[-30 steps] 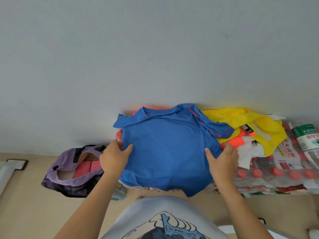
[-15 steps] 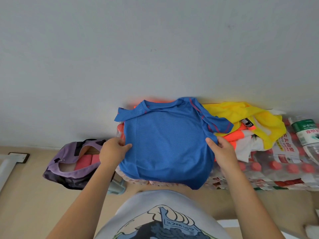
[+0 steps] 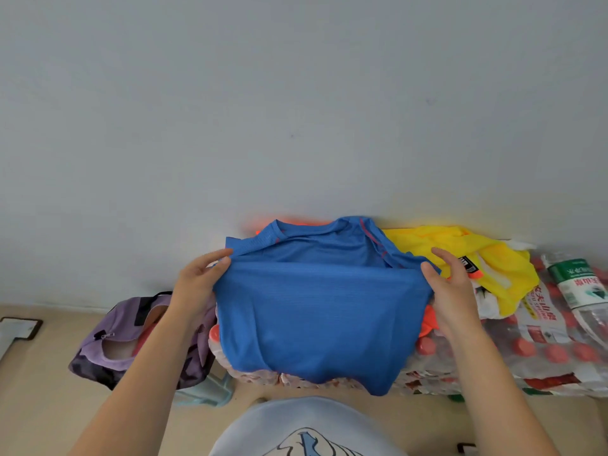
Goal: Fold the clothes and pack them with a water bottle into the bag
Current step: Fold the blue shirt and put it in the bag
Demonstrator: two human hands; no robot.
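Note:
A blue mesh shirt [image 3: 322,317] lies on shrink-wrapped packs of bottles, its lower half doubled up towards the collar. My left hand [image 3: 200,284] pinches the folded edge at the shirt's left side. At the right side my right hand [image 3: 450,284] grips the same edge. A purple and black bag [image 3: 128,343] sits open on the floor to the left, with something pink inside. At the far right a water bottle [image 3: 579,284] with a green and white label lies on the packs.
A yellow garment [image 3: 460,248] and orange and white clothes lie heaped to the right of the blue shirt. The packs of red-capped bottles [image 3: 539,353] stand against a grey wall [image 3: 296,110]. A pale green stool leg [image 3: 204,390] shows under the bag.
Both hands have moved up from the shirt's middle towards the collar, carrying the lower half of the blue shirt over its upper half. The bag and the other clothes lie as before.

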